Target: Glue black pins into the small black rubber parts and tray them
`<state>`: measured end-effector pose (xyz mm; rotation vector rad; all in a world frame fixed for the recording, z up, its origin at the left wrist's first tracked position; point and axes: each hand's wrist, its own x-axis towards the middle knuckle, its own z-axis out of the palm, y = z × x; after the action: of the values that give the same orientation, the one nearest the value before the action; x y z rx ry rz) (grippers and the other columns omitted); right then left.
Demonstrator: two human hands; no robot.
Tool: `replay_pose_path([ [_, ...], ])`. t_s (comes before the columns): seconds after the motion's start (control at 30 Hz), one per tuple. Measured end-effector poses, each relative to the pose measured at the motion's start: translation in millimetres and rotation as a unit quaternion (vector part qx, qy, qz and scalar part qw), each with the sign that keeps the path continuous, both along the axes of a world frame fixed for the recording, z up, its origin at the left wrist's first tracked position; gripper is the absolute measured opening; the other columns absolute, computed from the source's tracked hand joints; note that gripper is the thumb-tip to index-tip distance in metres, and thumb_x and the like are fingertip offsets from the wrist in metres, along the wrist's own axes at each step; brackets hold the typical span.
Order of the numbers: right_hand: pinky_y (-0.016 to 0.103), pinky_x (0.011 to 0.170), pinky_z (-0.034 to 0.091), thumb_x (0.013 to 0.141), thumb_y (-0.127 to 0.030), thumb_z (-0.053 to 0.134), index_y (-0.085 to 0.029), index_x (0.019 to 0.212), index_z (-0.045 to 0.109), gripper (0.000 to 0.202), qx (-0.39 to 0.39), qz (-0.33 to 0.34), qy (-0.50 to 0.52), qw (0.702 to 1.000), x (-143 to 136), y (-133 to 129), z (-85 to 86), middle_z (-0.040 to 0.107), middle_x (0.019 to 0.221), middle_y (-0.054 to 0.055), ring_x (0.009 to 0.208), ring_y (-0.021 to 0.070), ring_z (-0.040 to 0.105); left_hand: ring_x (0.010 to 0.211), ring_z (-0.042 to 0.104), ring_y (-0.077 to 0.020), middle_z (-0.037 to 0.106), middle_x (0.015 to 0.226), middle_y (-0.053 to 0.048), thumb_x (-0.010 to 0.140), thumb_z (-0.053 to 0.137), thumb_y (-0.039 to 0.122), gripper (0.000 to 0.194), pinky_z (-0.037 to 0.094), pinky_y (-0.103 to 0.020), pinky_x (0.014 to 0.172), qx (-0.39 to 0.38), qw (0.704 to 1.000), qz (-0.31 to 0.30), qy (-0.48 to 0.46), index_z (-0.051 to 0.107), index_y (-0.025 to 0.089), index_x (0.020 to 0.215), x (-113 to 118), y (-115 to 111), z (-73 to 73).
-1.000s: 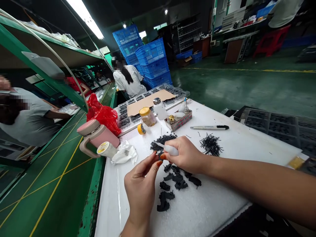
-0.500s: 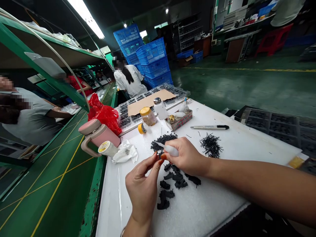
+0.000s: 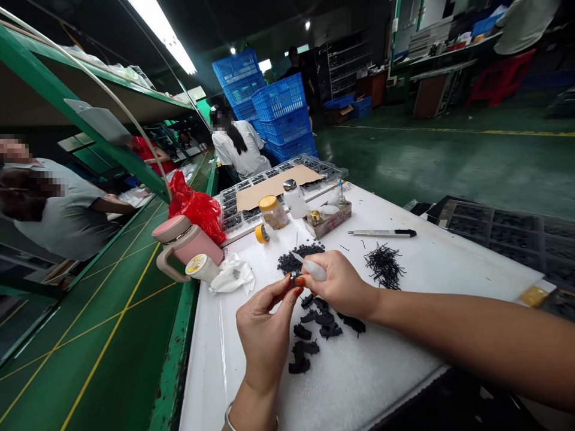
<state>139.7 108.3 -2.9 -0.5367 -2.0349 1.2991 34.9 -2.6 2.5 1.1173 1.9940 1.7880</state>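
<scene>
My left hand (image 3: 266,326) pinches a small black part (image 3: 295,278), mostly covered by the fingertips. Closed around a white squeeze bottle with a thin pointed tip (image 3: 314,269), my right hand (image 3: 344,284) meets the left one, its fingertips at the same black part. The bottle's tip points up and left, away from the part. Below the hands lie several black moulded pieces (image 3: 303,332) with thin pins sticking out. Just beyond the hands is a heap of small black rings (image 3: 291,258). A pile of short black pins (image 3: 384,266) lies to the right.
A pen (image 3: 381,233), a small box of bottles (image 3: 330,220), a yellow-lidded jar (image 3: 273,212) and a compartment tray (image 3: 231,218) stand farther back. Left are a pink mug (image 3: 197,242), white tissue (image 3: 233,275) and green conveyor (image 3: 112,299). Co-workers sit beyond.
The view has shifted slightly, so the table things appear a little farther right. Both hands keep their hold, pressed together at the black part. A standing person shows more behind the blue crates.
</scene>
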Motion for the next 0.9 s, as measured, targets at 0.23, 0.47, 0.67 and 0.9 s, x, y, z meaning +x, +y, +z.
replay_pose_path([
  [0.23, 0.023, 0.050, 0.030, 0.081, -0.027, 0.055, -0.015, 0.063, 0.051, 0.022, 0.014, 0.002, -0.010, 1.000, 0, -2, 1.4, 0.046, 0.054, -0.003, 0.053, 0.0106, 0.040, 0.082, 0.066, -0.0226, 0.070, 0.093, -0.009, 0.069, 0.076, 0.022, 0.030, 0.057, -0.032, 0.071, -0.023, 0.998, -0.051, -0.030, 0.070, 0.016, 0.097, -2, 1, -0.1],
  [0.47, 0.025, 0.051, 0.034, 0.081, -0.039, 0.059, -0.016, 0.063, 0.056, 0.029, -0.043, 0.036, -0.039, 0.998, 1, 1, 1.3, 0.055, 0.053, 0.000, 0.051, 0.0130, 0.048, 0.084, 0.065, -0.0247, 0.069, 0.092, -0.012, 0.068, 0.077, 0.026, 0.029, 0.056, -0.033, 0.068, -0.044, 0.998, -0.042, -0.019, 0.071, 0.015, 0.094, -11, 0, -4.7],
  [0.67, 0.023, 0.052, 0.034, 0.080, -0.043, 0.059, -0.017, 0.066, 0.059, 0.029, 0.003, 0.008, -0.041, 0.999, -1, 8, -7.2, 0.053, 0.055, -0.001, 0.054, 0.0125, 0.045, 0.079, 0.065, -0.0196, 0.070, 0.086, -0.007, 0.069, 0.072, 0.014, 0.023, 0.055, -0.027, 0.062, -0.016, 0.999, -0.033, 0.025, 0.072, 0.017, 0.091, -7, 0, -3.2],
  [0.9, 0.022, 0.049, 0.032, 0.078, -0.048, 0.060, -0.017, 0.068, 0.060, 0.033, -0.039, 0.027, -0.058, 0.997, -3, 12, -10.7, 0.053, 0.054, -0.001, 0.051, 0.0124, 0.045, 0.077, 0.065, -0.0174, 0.070, 0.085, -0.005, 0.069, 0.071, 0.009, 0.026, 0.055, -0.025, 0.062, -0.015, 0.996, -0.045, 0.070, 0.072, 0.019, 0.093, -7, -1, -1.4],
])
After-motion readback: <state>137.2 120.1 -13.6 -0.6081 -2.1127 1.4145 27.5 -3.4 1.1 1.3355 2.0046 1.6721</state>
